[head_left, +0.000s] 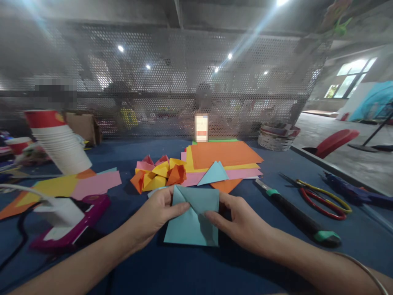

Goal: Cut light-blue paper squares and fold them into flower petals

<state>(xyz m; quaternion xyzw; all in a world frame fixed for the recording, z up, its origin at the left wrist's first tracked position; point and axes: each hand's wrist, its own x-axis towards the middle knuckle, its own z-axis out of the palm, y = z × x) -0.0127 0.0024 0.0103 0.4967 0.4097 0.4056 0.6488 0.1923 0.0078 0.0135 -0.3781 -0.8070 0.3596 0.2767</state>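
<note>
A light blue sheet of folded paper (193,227) is held near the front middle of the table, with creases running across it. My left hand (162,207) grips its left side, thumb on top and fingers behind. On the right side my right hand (231,213) pinches the same sheet, its thumb pressed on the front and its other fingers hidden behind. Just beyond stand folded paper pieces (159,174) in yellow, orange and pink, joined in a cluster. A blue folded triangle (214,173) rests against the stack of coloured paper (224,155).
To the right lie a utility knife (291,213), scissors (322,200) and a dark blue tool (353,188). On the left are a purple power strip (89,205) with a white plug, loose coloured sheets (98,184) and stacked paper cups (61,143). A basket (278,137) stands by the mesh screen (162,82).
</note>
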